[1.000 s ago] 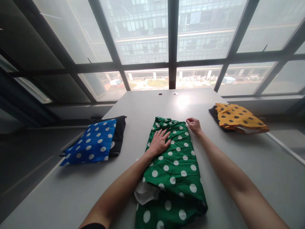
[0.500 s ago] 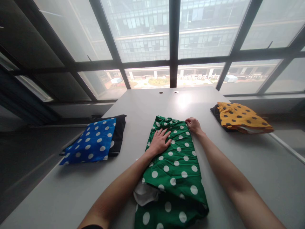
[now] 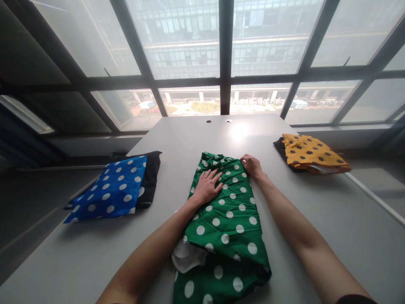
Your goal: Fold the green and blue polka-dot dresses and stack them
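Observation:
A green polka-dot garment (image 3: 228,219) lies folded lengthwise on the white table, gathered along its far edge. White cloth (image 3: 188,256) shows at a fold on its near left side. My left hand (image 3: 207,185) rests flat on the upper left of the garment, fingers spread. At the far right corner, the fingers of my right hand (image 3: 251,164) pinch the garment's edge. The near end of the garment runs out of view at the bottom.
On the left of the white table (image 3: 142,236) lies a folded blue polka-dot cloth (image 3: 110,185) over black fabric (image 3: 152,177). A folded yellow cloth with dark dots (image 3: 313,154) lies at the right edge. Two round holes pierce the table's far end, before tall windows (image 3: 186,42).
The whole view has shifted slightly, so everything appears a little further left. Both hands keep nearly the same places on the green garment.

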Action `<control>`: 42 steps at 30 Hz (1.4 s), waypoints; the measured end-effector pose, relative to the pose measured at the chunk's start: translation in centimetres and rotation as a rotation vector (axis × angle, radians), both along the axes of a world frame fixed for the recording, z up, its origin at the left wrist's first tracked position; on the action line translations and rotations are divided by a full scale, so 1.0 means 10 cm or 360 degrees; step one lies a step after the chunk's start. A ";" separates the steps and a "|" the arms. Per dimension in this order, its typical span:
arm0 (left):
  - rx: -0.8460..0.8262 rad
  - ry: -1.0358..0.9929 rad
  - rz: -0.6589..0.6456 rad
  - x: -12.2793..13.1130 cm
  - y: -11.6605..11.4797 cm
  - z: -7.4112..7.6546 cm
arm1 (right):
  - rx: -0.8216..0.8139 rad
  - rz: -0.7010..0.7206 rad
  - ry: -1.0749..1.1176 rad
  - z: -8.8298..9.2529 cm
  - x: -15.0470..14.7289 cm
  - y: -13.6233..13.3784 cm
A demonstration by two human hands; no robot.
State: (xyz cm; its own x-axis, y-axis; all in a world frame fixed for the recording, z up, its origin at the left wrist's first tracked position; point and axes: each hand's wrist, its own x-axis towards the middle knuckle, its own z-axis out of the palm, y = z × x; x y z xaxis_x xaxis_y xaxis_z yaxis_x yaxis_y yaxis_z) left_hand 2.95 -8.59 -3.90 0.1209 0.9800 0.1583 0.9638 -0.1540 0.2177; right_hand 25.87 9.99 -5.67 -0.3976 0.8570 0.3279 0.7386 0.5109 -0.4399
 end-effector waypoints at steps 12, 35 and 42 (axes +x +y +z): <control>-0.0001 0.0008 -0.0003 -0.01 0.00 -0.02 | -0.0106 -0.0113 0.0197 -0.09 0.04 0.19; -0.0014 0.0045 0.0138 -0.31 0.15 0.00 | -0.0216 0.0448 -0.0358 0.14 -0.52 -0.65; 0.0118 0.0022 0.0133 -0.27 0.10 0.09 | -0.0208 0.0325 -0.0399 0.11 -0.45 -0.62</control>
